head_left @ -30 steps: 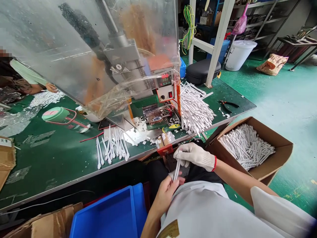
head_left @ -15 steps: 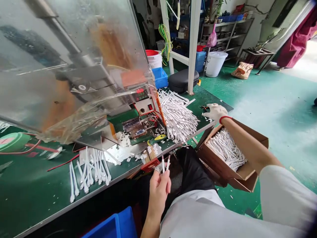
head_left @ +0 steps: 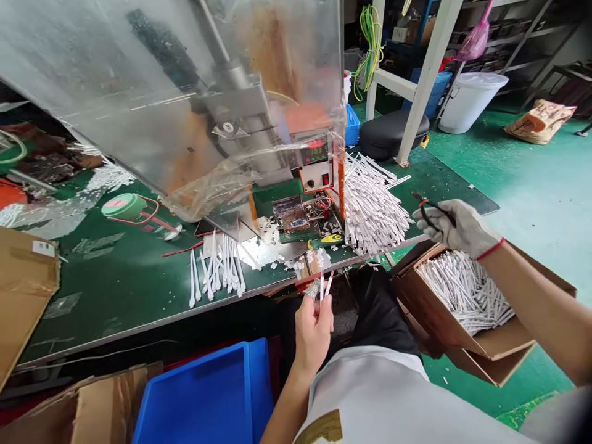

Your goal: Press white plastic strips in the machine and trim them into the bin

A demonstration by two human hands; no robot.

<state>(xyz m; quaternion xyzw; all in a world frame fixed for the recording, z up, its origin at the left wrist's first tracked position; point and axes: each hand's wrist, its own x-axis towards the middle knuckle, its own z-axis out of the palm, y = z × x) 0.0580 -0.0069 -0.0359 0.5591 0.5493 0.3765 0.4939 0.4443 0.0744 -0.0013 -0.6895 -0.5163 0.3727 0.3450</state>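
Above the blue tray [head_left: 203, 394], the bare left hand [head_left: 313, 336] pinched two white strips [head_left: 320, 287] between its fingers [head_left: 311, 306], long axes upright, tips pointing away; the gloved right hand [head_left: 456, 228] touched one pair of pliers [head_left: 428, 211], its grip unclear.

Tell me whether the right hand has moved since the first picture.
Yes. The right hand has moved from in front of the pile of white strips to the pile's right, by the cardboard box.
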